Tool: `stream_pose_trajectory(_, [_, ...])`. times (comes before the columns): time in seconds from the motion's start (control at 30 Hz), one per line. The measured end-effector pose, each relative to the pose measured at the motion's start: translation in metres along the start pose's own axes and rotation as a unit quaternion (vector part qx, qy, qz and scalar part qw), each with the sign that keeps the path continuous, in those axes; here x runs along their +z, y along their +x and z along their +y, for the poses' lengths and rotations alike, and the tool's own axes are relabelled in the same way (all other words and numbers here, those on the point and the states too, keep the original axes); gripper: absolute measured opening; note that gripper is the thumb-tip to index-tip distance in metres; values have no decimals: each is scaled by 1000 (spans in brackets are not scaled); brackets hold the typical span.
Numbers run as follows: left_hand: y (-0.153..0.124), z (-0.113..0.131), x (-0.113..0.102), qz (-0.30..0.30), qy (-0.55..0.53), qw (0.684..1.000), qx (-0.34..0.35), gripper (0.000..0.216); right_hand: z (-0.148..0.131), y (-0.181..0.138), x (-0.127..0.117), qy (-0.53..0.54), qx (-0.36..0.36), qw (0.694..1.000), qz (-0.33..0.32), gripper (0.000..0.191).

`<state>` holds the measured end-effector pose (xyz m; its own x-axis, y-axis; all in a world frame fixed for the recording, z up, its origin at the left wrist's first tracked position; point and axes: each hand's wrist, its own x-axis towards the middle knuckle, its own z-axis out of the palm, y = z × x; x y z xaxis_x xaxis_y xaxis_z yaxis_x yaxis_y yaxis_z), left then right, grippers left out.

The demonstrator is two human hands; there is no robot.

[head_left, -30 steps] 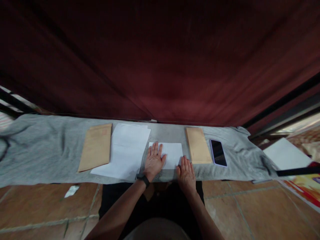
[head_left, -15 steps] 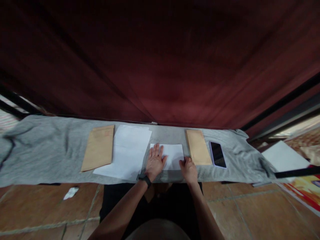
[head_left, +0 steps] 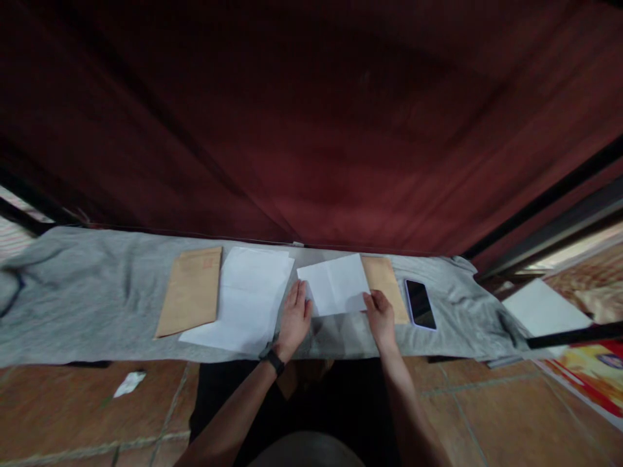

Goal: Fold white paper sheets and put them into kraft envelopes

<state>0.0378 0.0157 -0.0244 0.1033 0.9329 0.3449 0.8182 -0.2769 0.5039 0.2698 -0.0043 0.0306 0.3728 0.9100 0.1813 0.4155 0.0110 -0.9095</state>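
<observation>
Dark red backdrop (head_left: 311, 143) behind a grey-draped bench (head_left: 121, 298)

Tan tiled floor (head_left: 501, 415) shows below the bench's near edge. Both forearms (head_left: 233, 408) reach forward over that edge. The left hand (head_left: 295, 319) is turned partly onto its side, fingers straight and together, pointing away from the body; whether it grips or only touches, I cannot tell. The right hand (head_left: 381, 318) curls its fingers and pinches with its thumb.

Loose white sheets (head_left: 248, 292) lie beyond the left hand, their left side under a wide brown envelope (head_left: 192, 292). Creased white paper (head_left: 335, 285) sits askew between the hands, its left edge at the left fingers, its near right corner in the right hand's pinch. Its right end covers part of a narrow brown envelope (head_left: 387, 275). Just right of that lies a phone (head_left: 420, 304), dark screen up. One black wristband (head_left: 276, 363) circles the left wrist.
</observation>
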Motion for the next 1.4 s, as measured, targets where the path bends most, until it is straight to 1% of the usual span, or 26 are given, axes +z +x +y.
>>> stream_pose_trajectory(0.1, [6,-3,-6,40,-41,998,-29,59,-32,10,-13,-30,-101,992,75,39])
stream_pose_trajectory(0.13, [8,-4,-7,49,-54,997,-38,58,-40,10,-15,-52,-131,986,84,38])
stream_pose_trajectory(0.17, [9,-7,-8,56,-66,995,-48,57,-46,7,-16,-72,-161,981,78,36])
stream_pose_trajectory(0.2, [9,-10,-9,62,-80,993,-59,56,-48,3,-16,-88,-192,976,55,34])
stream_pose_trajectory(0.27, [7,-18,-9,76,-110,987,-87,53,-44,-12,-12,-115,-251,961,-23,31])
stream_pose_trajectory(0.33, [2,-28,-10,95,-141,978,-117,49,-28,-31,-6,-149,-292,938,-111,30])
stream_pose_trajectory(0.37, [0,-32,-12,103,-153,974,-129,47,-17,-41,-3,-163,-303,929,-139,31])
stream_pose_trajectory(0.43, [-5,-38,-16,100,-168,972,-130,44,6,-61,1,-189,-307,916,-175,32])
stream_pose_trajectory(0.47, [-6,-38,-18,86,-168,975,-119,42,17,-71,1,-194,-305,913,-190,32])
stream_pose_trajectory(0.53, [-5,-34,-22,41,-151,985,-71,40,35,-85,1,-193,-306,910,-203,33])
stream_pose_trajectory(0.63, [1,-11,-20,-70,-92,992,42,41,51,-95,-2,-193,-326,901,-212,39])
stream_pose_trajectory(0.7, [6,11,-12,-153,-37,980,122,45,57,-96,-4,-213,-337,892,-211,44])
stream_pose_trajectory(0.73, [8,22,-6,-184,-12,970,157,46,59,-95,-4,-227,-340,888,-211,48])
stream_pose_trajectory(0.8, [12,40,7,-212,21,955,207,46,62,-94,-5,-252,-343,879,-214,53])
stream_pose_trajectory(0.9, [19,51,26,-221,49,941,252,45,68,-94,-4,-271,-350,869,-220,55])
stream_pose_trajectory(0.97, [25,48,35,-217,63,939,261,46,72,-95,-5,-275,-358,865,-221,56])
stream_pose_trajectory(1.03, [32,41,38,-209,77,941,256,48,74,-95,-5,-276,-365,861,-221,58])
stream_pose_trajectory(1.2, [42,19,35,-191,117,950,218,52,74,-95,-7,-278,-367,858,-229,59])
stream_pose_trajectory(1.3, [40,13,30,-182,131,954,200,52,74,-94,-9,-276,-369,855,-236,60])
stream_pose_trajectory(1.4, [34,10,26,-178,137,955,196,53,74,-93,-11,-267,-372,855,-244,61])
